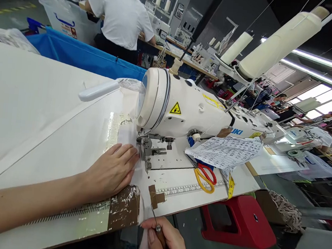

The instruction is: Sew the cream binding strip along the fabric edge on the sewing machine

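My left hand lies flat, fingers together, pressing white fabric on the table just left of the presser foot of a white sewing machine. My right hand is at the table's front edge, closed around a thin metal awl with a wooden handle. The awl's tip points up toward the fabric edge near a brown tape patch.
Scissors with red and yellow handles, a yellow tape measure and a printed paper sheet lie right of the needle. A red stool stands below. Thread cones hang overhead. A person in a white shirt works behind a blue bin.
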{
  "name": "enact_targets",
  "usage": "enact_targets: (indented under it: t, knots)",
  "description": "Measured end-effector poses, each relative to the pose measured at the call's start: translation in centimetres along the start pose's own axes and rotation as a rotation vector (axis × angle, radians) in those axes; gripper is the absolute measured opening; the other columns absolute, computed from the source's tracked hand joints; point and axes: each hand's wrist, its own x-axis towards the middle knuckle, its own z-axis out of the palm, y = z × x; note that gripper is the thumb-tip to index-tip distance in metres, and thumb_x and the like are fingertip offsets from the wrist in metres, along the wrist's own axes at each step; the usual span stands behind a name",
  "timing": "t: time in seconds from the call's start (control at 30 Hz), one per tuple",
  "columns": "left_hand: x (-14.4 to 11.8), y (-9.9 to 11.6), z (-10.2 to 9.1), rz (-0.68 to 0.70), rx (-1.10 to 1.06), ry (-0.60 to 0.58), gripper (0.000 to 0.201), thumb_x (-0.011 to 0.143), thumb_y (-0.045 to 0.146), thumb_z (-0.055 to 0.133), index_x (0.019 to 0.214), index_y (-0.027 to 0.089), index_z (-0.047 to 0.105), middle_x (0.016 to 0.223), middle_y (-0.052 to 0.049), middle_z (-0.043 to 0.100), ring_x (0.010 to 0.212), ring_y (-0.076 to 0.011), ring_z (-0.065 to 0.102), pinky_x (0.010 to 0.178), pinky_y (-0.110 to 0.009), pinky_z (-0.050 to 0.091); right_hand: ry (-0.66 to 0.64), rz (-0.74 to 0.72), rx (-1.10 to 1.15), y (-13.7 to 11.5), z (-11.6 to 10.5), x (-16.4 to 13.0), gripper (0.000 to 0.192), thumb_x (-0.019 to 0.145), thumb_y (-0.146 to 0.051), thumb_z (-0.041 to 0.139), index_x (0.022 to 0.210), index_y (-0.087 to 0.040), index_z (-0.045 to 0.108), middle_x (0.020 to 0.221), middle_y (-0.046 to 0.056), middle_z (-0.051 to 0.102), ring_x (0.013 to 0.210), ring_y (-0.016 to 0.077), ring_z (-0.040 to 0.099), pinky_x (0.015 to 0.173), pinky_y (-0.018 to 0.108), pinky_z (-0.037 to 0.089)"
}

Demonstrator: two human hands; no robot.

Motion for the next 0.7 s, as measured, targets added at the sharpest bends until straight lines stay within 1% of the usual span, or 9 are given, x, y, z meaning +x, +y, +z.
enact_targets:
  t: [0.1, 0.2, 0.37, 0.43, 0.53, 0.6, 0.7]
  knots:
    - [0.1, 0.0, 0.0, 0.007, 0.006, 0.012, 0.038, 0.094, 0.019, 0.035, 0.118, 0.006, 0.061, 0.118, -0.017, 0.06, 0.112, -0.0313, 0.05, 0.097, -0.048, 0.042, 0.006, -0.034, 0.011, -0.2, 0.2, 0.4, 0.049, 0.09, -0.062, 0.048, 0.092, -0.018, 0.069, 0.056, -0.006, 0.023, 0.05, 0.0105, 0.024, 0.049, 0.022, 0.029]
    - [0.1, 0.0, 0.0, 0.01, 0.014, 0.02, 0.037, 0.094, 0.02, 0.036, 0.117, 0.006, 0.061, 0.118, -0.017, 0.059, 0.112, -0.0316, 0.05, 0.096, -0.048, 0.042, 0.04, -0.058, -0.009, -0.2, 0.5, 0.8, 0.046, 0.091, -0.058, 0.047, 0.095, -0.018, 0.069, 0.056, -0.006, 0.025, 0.051, 0.0109, 0.026, 0.051, 0.022, 0.031]
    - [0.1, -0.1, 0.1, 0.013, 0.014, 0.065, 0.034, 0.093, 0.02, 0.037, 0.112, 0.008, 0.062, 0.115, -0.017, 0.06, 0.11, -0.0314, 0.051, 0.093, -0.046, 0.044, 0.085, -0.119, -0.038, -0.7, 0.9, 1.2, 0.046, 0.093, -0.056, 0.044, 0.103, -0.018, 0.069, 0.057, -0.003, 0.035, 0.054, 0.0122, 0.036, 0.053, 0.02, 0.039]
    - [0.2, -0.1, 0.2, 0.016, 0.012, 0.079, 0.032, 0.092, 0.019, 0.039, 0.11, 0.008, 0.063, 0.112, -0.017, 0.061, 0.108, -0.0312, 0.052, 0.091, -0.045, 0.045, 0.089, -0.118, -0.022, -1.1, 1.1, 1.3, 0.046, 0.093, -0.056, 0.044, 0.105, -0.019, 0.068, 0.058, -0.003, 0.039, 0.054, 0.0124, 0.042, 0.054, 0.02, 0.042]
    - [0.5, -0.3, 0.3, 0.028, 0.049, 0.09, 0.031, 0.09, 0.017, 0.042, 0.11, 0.006, 0.064, 0.104, -0.017, 0.062, 0.101, -0.0308, 0.053, 0.088, -0.043, 0.046, 0.032, -0.037, 0.108, -1.5, 1.6, 1.4, 0.05, 0.091, -0.061, 0.046, 0.111, -0.019, 0.065, 0.061, -0.003, 0.043, 0.048, 0.0115, 0.05, 0.05, 0.021, 0.046]
    - [0.7, -0.4, 0.3, 0.031, 0.096, 0.08, 0.032, 0.09, 0.015, 0.042, 0.11, 0.004, 0.064, 0.099, -0.017, 0.062, 0.093, -0.0302, 0.053, 0.083, -0.043, 0.046, -0.026, 0.049, 0.276, -1.5, 2.3, 1.4, 0.056, 0.087, -0.066, 0.049, 0.115, -0.019, 0.061, 0.063, -0.004, 0.046, 0.042, 0.0111, 0.052, 0.046, 0.023, 0.048]
    - [0.9, -0.5, 0.2, 0.023, 0.151, 0.048, 0.031, 0.091, 0.011, 0.04, 0.108, 0.005, 0.065, 0.094, -0.016, 0.062, 0.087, -0.0297, 0.053, 0.077, -0.042, 0.046, -0.072, 0.139, 0.517, -1.4, 3.6, 1.2, 0.063, 0.078, -0.07, 0.058, 0.115, -0.019, 0.059, 0.064, -0.005, 0.051, 0.039, 0.0114, 0.056, 0.045, 0.023, 0.048]
